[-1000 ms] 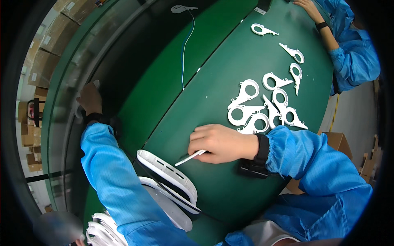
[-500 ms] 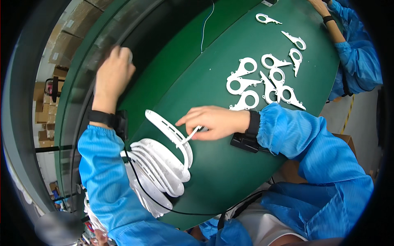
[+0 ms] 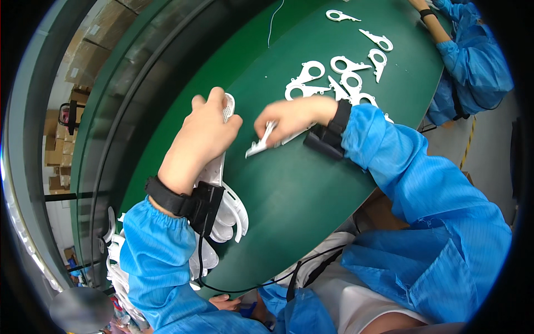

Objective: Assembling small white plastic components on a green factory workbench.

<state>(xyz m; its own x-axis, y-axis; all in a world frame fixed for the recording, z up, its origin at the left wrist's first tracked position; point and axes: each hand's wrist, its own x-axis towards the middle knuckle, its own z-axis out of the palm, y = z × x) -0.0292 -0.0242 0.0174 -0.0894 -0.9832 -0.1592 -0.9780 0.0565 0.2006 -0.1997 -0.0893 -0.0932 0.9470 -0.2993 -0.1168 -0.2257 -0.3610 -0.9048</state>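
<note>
My left hand (image 3: 206, 128) is closed around a white plastic part with a perforated rounded end (image 3: 228, 107); the hand covers most of it. To its right, my right hand (image 3: 292, 118) grips a white plastic piece with a narrow tapered end (image 3: 257, 148), the rest hidden by the fingers. Under my left forearm lies a row of long, curved white plastic shells (image 3: 238, 209), partly covered by wrist and sleeve. Beyond my right hand are several flat white ring-shaped pieces with pointed tails (image 3: 350, 82), some overlapping.
A co-worker's hand (image 3: 418, 5) and blue sleeve (image 3: 473, 61) are at the far right edge. Another person's hand (image 3: 225, 303) shows at the near edge. A black cable (image 3: 250, 290) runs from my left wrist device. Cardboard boxes (image 3: 92, 64) stand beyond the rail at left.
My left hand has come right and nearer from the far left, carrying the perforated part. My right hand has moved away from the shells, up and slightly right, with the tapered piece.
</note>
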